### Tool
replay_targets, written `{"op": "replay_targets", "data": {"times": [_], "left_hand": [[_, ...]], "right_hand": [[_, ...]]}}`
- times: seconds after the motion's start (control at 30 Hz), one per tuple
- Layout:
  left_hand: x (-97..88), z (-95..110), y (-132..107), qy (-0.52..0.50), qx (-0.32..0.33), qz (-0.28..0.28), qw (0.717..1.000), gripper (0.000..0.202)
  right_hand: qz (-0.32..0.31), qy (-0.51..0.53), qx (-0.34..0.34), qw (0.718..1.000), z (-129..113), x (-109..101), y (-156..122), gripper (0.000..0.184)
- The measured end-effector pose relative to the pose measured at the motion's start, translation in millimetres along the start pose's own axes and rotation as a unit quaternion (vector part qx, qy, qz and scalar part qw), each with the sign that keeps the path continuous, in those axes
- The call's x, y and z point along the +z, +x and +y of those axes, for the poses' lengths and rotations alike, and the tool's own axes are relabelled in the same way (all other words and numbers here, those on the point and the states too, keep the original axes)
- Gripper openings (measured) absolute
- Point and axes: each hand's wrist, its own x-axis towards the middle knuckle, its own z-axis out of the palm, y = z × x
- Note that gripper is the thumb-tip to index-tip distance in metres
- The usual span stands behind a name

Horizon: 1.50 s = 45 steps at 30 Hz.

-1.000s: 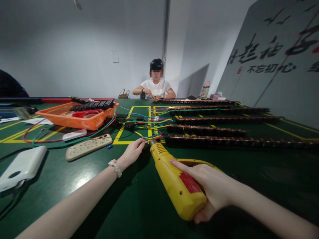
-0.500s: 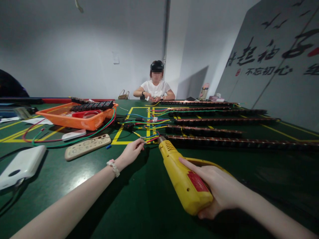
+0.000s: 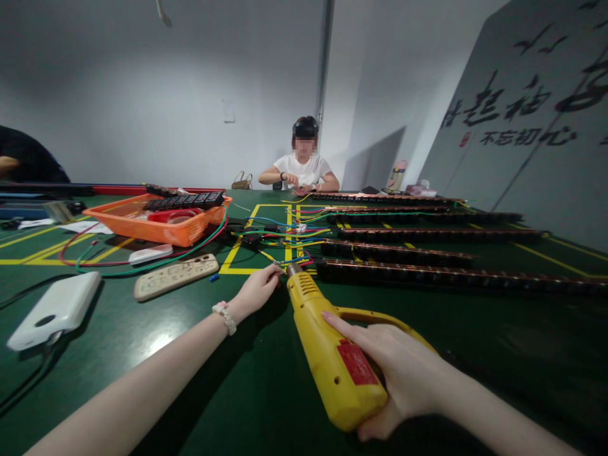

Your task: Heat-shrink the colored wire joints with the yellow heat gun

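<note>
My right hand [image 3: 394, 367] is wrapped round a yellow heat gun [image 3: 327, 354] with a red label. The gun's metal nozzle points away from me, close to the fingertips of my left hand [image 3: 259, 288]. Those fingers are pinched on the coloured wires [image 3: 297, 260], which run towards the nearest long black strip [image 3: 427, 274]. The exact spot they grip is partly hidden. Beyond it, several similar strips with copper-coloured lines lie side by side, wires trailing from their left ends.
An orange basket [image 3: 190, 234] holds black parts. Near it lie a beige remote-like bar [image 3: 175, 277], a white power bank [image 3: 57, 310] with a cable and a small blue piece [image 3: 214, 278]. Across the green table sits a person in a white shirt [image 3: 304, 171]; another person's dark sleeve [image 3: 28, 158] shows far left.
The heat gun has moved left, its nozzle now nearer my left fingertips. My left hand still pinches the wires. The view has shifted slightly, and the person at far left shows more.
</note>
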Motion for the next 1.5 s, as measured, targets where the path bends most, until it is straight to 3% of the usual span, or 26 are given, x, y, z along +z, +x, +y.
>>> {"op": "replay_targets", "data": {"times": [0.3, 0.8, 1.13, 1.37, 1.5], "left_hand": [[0.2, 0, -1, -0.03, -0.009, -0.002, 1.0, 0.03], [0.2, -1, -2, -0.03, -0.004, -0.007, 1.0, 0.029], [2.1, -1, -1, -0.057, -0.009, -0.008, 0.998, 0.027], [2.7, -4, 1, -0.049, -0.008, 0.004, 0.999, 0.028], [2.2, -3, 1, -0.06, -0.017, 0.002, 0.998, 0.027]], "right_hand": [[0.001, 0.0, 0.005, 1.0, -4, -3, 2, 0.123], [0.033, 0.002, 0.117, 0.993, -23, 2, -5, 0.122], [0.019, -0.003, 0.066, 0.998, -16, 0, -4, 0.121], [-0.007, -0.022, -0.026, 0.999, 0, -1, 10, 0.123], [-0.011, -0.013, -0.047, 0.999, 3, -2, 14, 0.122]]}}
